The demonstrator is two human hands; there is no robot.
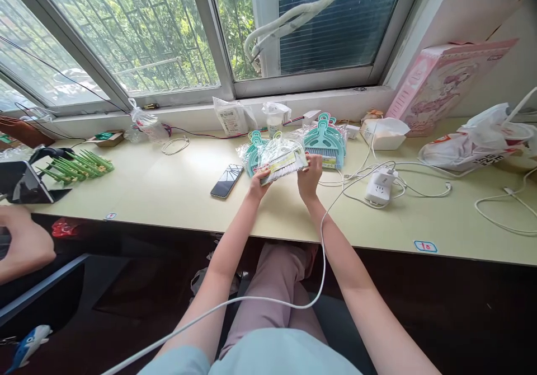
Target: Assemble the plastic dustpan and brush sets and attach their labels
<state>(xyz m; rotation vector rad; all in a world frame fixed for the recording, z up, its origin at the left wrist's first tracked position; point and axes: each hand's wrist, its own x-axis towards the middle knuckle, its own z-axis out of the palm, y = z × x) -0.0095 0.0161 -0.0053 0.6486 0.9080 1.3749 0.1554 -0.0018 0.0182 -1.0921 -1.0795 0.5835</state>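
Between my two hands is a small brush-and-dustpan set (283,159) in clear plastic wrap, tilted, with its bristles toward me and a yellow-green label strip across it. My left hand (259,183) is closed on its left lower corner. My right hand (310,174) grips its right end, fingers bent around the edge. Just behind on the right lies a teal wrapped dustpan set (325,140), its handle pointing to the window. Another teal dustpan set (252,154) sits at the left, partly covered by the held one.
A phone (227,181) lies left of my hands. A white power strip (381,184) with tangled cables is at the right, near a tissue box (385,131) and a pink box (444,89). Green stalks (78,167) lie far left, near another person's arm (25,240). A white cable (268,302) crosses my lap.
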